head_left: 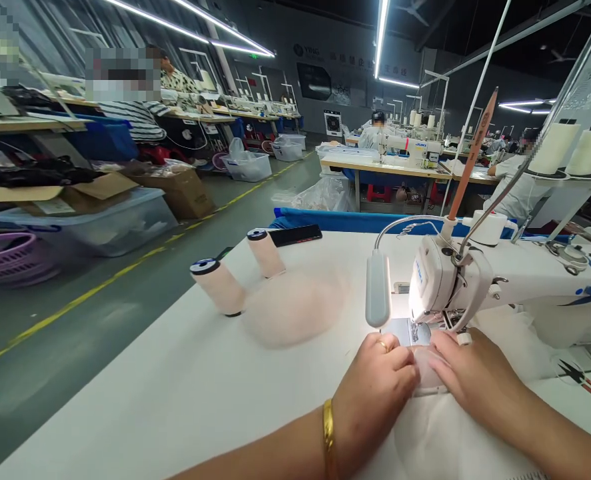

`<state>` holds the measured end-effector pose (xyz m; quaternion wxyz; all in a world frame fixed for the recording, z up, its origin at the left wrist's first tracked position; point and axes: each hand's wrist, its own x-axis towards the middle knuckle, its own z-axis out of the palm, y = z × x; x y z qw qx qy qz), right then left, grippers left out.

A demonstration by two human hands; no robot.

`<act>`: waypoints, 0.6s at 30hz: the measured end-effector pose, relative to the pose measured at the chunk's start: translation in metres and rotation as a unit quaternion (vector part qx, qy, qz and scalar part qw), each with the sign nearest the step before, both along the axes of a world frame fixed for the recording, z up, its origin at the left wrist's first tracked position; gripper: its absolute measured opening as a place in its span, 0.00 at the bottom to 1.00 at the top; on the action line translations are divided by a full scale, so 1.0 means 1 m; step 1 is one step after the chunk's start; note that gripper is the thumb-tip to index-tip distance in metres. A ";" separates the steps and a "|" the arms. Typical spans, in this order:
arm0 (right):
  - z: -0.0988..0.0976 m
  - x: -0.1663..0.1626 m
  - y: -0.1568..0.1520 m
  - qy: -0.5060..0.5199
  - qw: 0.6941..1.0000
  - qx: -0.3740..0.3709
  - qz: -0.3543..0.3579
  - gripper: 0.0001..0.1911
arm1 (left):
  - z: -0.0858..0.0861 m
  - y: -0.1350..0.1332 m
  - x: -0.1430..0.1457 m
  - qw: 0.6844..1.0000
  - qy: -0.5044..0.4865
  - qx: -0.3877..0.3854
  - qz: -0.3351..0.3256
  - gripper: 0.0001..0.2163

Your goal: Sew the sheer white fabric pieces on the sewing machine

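My left hand, with a ring and a gold bangle, has its fingers curled onto a piece of white fabric just in front of the presser foot of a white sewing machine. My right hand lies on the same fabric to the right, fingers pressed down beside the needle area. A small lamp on a flexible neck lights the needle plate. The fingertips of both hands meet over the cloth.
Two pinkish thread cones lie on the white table, beside a blurred pale pink cloth pile. A phone lies at the far edge. Red-handled scissors are at the right. Other workers sit at machines beyond the aisle.
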<state>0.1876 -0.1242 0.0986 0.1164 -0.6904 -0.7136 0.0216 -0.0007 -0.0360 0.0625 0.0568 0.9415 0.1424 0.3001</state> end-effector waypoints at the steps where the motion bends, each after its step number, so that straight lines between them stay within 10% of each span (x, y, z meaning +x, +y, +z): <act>1: -0.002 0.000 -0.004 -0.024 0.997 0.046 0.049 0.07 | 0.000 0.000 0.001 1.000 0.001 0.000 0.003 0.12; 5: -0.015 -0.001 -0.007 -0.013 0.977 0.123 0.172 0.12 | -0.001 0.000 0.002 1.000 0.008 0.004 0.005 0.11; 18: -0.037 0.015 0.005 0.013 0.986 0.119 0.116 0.19 | 0.005 -0.006 0.002 0.998 0.052 -0.016 0.042 0.06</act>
